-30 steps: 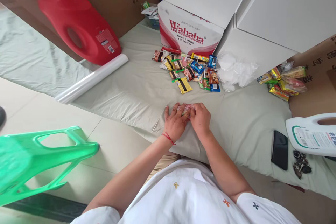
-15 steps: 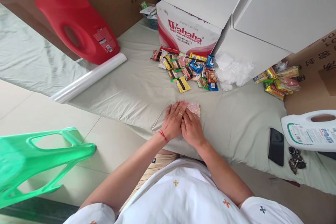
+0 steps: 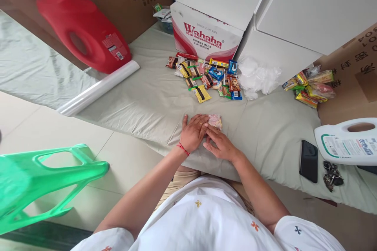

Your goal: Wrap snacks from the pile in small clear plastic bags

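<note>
A small pink wrapped packet (image 3: 216, 120) lies on the pale green cloth near its front edge. My left hand (image 3: 193, 131) rests palm down with fingers stretched out, its fingertips reaching the packet's left side and partly covering it. My right hand (image 3: 220, 145) is just to the right and closer to me, fingers extended towards the left hand and touching it, thumb apart. Neither hand is closed around anything. Beyond them is a spread of small wrapped snacks (image 3: 201, 93) in yellow, blue, red and brown.
A white-and-red water carton (image 3: 206, 33) stands behind the snacks, with clear plastic bags (image 3: 259, 76) beside it. At left are a red jug (image 3: 88, 27), a plastic film roll (image 3: 100, 88) and a green stool (image 3: 59, 180). A phone (image 3: 308, 161), keys (image 3: 332, 176) and white bottle (image 3: 347, 143) lie right.
My right hand has shifted right and turned, so its thumb now shows apart from the left hand. The left hand's fingers have slid slightly. The whole view has moved a little.
</note>
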Available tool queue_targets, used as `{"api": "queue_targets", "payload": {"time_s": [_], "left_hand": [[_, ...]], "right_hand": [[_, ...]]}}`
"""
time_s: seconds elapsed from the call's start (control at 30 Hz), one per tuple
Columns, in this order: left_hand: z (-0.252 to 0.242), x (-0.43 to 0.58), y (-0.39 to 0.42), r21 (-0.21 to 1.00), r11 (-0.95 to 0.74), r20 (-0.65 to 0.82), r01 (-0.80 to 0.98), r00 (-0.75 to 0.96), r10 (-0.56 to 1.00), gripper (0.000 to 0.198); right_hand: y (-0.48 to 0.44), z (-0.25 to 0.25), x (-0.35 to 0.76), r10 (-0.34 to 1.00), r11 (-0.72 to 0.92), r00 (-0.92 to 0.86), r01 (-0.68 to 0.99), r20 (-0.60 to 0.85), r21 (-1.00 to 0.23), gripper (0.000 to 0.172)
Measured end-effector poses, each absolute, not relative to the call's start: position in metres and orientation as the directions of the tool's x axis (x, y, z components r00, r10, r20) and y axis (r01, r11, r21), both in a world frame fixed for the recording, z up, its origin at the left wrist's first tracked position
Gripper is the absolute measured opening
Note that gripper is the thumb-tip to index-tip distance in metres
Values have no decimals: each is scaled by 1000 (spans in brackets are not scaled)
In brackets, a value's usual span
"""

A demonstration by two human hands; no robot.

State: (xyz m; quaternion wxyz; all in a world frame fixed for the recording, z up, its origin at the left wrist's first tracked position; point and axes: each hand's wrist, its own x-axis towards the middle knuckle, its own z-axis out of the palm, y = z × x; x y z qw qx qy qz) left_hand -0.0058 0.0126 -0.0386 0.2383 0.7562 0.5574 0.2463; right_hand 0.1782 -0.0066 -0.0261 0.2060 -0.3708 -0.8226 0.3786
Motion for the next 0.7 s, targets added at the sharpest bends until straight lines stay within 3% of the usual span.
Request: {"api": "queue_targets", "payload": {"time_s": [0.1, 0.17, 0.23, 0.3, 0.37, 0.47, 0.57, 0.7], "left_hand": [[-43, -3, 10, 592, -285, 125, 754, 264, 957, 49], [-44, -2, 8, 553, -304, 129, 776, 281, 951, 49], [-45, -1, 7, 522, -315, 125, 793, 294, 948, 50], [-45, -1, 6, 501, -318, 117, 805, 301, 946, 51], [-44, 0, 6, 491, -318, 111, 811, 304, 946, 52], [-42, 0, 5, 492, -309, 107, 814, 295, 949, 55], [-41, -1, 5, 506, -302, 95, 808, 296, 950, 62], [-36, -6, 7, 547, -313, 26, 776, 357, 934, 87]], "right_hand": [[-14, -27, 192, 822, 281, -566, 323, 54, -904, 40], [-13, -23, 201, 916, 194, -395, 270, 75, -943, 33], [-3, -18, 208, 969, 220, -182, 331, 166, -918, 32], [13, -13, 209, 947, 318, -128, 505, 294, -802, 30], [31, -12, 205, 893, 450, -313, 653, 325, -609, 33], [46, -17, 195, 766, 631, -621, 680, 164, -373, 48], [47, -20, 192, 656, 736, -755, 630, 29, -247, 64], [44, -14, 190, 559, 812, -827, 560, -58, -162, 82]]}}
